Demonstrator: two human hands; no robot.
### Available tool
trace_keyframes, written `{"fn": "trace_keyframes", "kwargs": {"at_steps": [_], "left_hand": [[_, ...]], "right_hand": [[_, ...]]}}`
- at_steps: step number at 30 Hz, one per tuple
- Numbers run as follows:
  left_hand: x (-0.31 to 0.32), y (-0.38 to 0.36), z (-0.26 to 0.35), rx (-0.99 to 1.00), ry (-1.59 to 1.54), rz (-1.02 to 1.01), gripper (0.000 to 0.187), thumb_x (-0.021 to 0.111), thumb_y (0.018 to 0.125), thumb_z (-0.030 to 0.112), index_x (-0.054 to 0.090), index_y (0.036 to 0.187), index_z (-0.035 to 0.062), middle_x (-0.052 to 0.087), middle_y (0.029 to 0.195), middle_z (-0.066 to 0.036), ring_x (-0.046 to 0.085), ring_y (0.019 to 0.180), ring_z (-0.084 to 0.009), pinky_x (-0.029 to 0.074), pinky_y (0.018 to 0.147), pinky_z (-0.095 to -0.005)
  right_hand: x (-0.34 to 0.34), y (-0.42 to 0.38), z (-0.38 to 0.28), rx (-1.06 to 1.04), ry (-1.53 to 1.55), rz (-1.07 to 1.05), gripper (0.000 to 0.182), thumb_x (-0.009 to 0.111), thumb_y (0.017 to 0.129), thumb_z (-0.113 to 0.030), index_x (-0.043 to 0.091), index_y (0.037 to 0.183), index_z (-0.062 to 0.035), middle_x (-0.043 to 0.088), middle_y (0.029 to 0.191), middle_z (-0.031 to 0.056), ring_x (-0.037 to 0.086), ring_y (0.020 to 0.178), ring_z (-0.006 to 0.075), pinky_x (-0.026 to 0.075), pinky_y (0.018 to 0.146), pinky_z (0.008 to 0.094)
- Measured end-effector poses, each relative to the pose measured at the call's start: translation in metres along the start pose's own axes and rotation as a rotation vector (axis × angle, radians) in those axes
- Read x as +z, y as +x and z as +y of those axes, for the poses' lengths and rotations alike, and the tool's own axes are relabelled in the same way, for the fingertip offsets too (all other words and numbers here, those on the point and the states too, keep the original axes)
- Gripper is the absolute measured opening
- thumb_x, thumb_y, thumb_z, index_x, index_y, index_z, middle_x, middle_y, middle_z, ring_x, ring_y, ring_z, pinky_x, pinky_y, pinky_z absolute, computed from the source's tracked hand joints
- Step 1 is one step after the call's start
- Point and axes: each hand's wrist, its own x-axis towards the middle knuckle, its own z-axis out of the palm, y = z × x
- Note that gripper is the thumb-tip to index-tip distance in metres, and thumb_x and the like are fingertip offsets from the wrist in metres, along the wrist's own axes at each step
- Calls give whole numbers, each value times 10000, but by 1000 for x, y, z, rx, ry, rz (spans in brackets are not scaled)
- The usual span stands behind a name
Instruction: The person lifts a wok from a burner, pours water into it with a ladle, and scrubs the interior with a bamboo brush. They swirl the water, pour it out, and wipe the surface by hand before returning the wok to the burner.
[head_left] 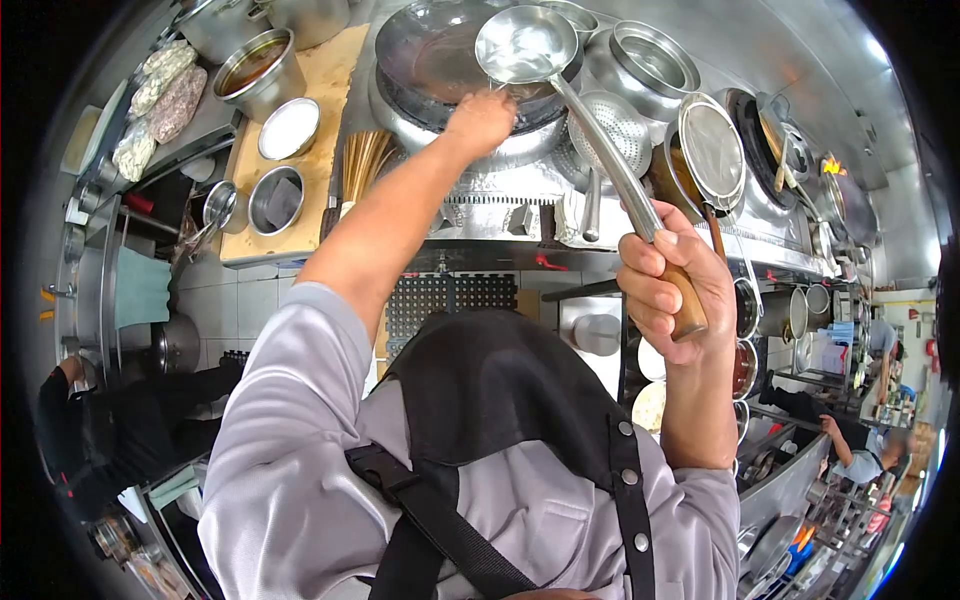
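Note:
My right hand [672, 285] is closed around the wooden handle end of a long metal ladle [603, 140]. The ladle's round bowl is raised over the right part of a dark wok [425, 50] on the stove. At the wok's near rim, my left hand [483, 122] is closed, and its fingers appear to grip the edge; the exact hold is partly hidden. Just right of the wok, a perforated skimmer [612, 130] lies on the steel stove top, its handle pointing toward me.
Left of the stove, a wooden board [335, 90] bears a pot of dark liquid [255, 70], a white-topped container [290, 128] and a steel pot [276, 200]. A bamboo brush [365, 165] stands beside it. Strainers [712, 150] sit at right. Other people [865, 455] are farther off.

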Motion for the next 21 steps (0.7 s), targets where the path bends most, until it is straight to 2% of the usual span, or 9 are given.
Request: {"fn": "trace_keyframes", "kwargs": {"at_steps": [2, 3, 5, 9, 11, 13, 15, 18, 21], "left_hand": [[-6, 0, -21, -42, 8, -141, 316, 445, 947, 255, 641, 1061, 35, 626, 1117, -130, 583, 1040, -326, 452, 912, -441], [-12, -7, -27, -102, -75, -76, 320, 432, 962, 270, 651, 1053, 55, 643, 1089, -128, 600, 1018, -343, 466, 886, -462], [-13, -14, -35, -65, -115, -48, 320, 431, 969, 292, 662, 1048, 86, 652, 1065, -141, 608, 999, -372, 464, 878, -486], [-5, 1, -16, -104, -61, -141, 315, 443, 962, 309, 657, 1071, 104, 653, 1060, -140, 605, 991, -379, 459, 886, -485], [-5, 5, -18, -54, -325, -124, 332, 458, 955, 320, 646, 1024, 55, 645, 1046, -165, 595, 1001, -380, 462, 879, -476], [-22, 1, -35, -133, -303, -259, 359, 449, 965, 324, 612, 999, 6, 633, 1052, -210, 576, 1013, -388, 461, 880, -450], [-26, -8, -50, -77, -275, -227, 357, 447, 969, 324, 620, 1032, 18, 645, 1061, -191, 581, 1021, -376, 458, 892, -453], [-11, -1, -18, -93, -123, -147, 349, 458, 967, 323, 635, 997, 24, 651, 1049, -183, 588, 1021, -364, 463, 888, -460], [3, 3, 6, -48, -49, -16, 338, 479, 954, 331, 655, 1074, 68, 650, 1050, -175, 587, 1029, -351, 455, 905, -445]], "right_hand": [[-1, -1, -1, -5, -11, 0, 322, 521, 918, -104, 391, 1201, -24, 485, 792, 101, 468, 499, 122, 411, 328, 237], [0, 0, -2, 2, -17, 11, 327, 528, 915, -105, 392, 1203, -34, 484, 790, 100, 469, 497, 123, 412, 329, 239], [-2, 0, -2, 4, -18, 24, 332, 535, 911, -106, 393, 1205, -43, 483, 787, 99, 471, 496, 124, 413, 330, 241], [-2, -1, -1, 15, -41, 40, 339, 550, 903, -97, 400, 1207, -78, 480, 777, 98, 472, 491, 131, 414, 333, 247], [-2, -1, -3, 15, -51, 42, 342, 555, 900, -94, 402, 1206, -86, 479, 776, 98, 472, 491, 133, 413, 334, 249], [-6, -3, -4, 28, -19, 19, 357, 556, 896, -83, 394, 1214, -85, 486, 768, 102, 483, 495, 143, 413, 335, 256], [-9, -2, -4, 19, -62, 37, 362, 555, 894, -75, 392, 1217, -83, 490, 764, 104, 490, 494, 148, 414, 336, 262], [-14, 0, 1, 0, -145, 55, 366, 552, 890, -61, 390, 1218, -76, 497, 752, 107, 502, 492, 158, 416, 337, 269], [-16, 0, 2, -11, -237, 76, 394, 538, 890, -43, 382, 1252, -59, 495, 729, 101, 503, 469, 155, 410, 335, 263]]}}
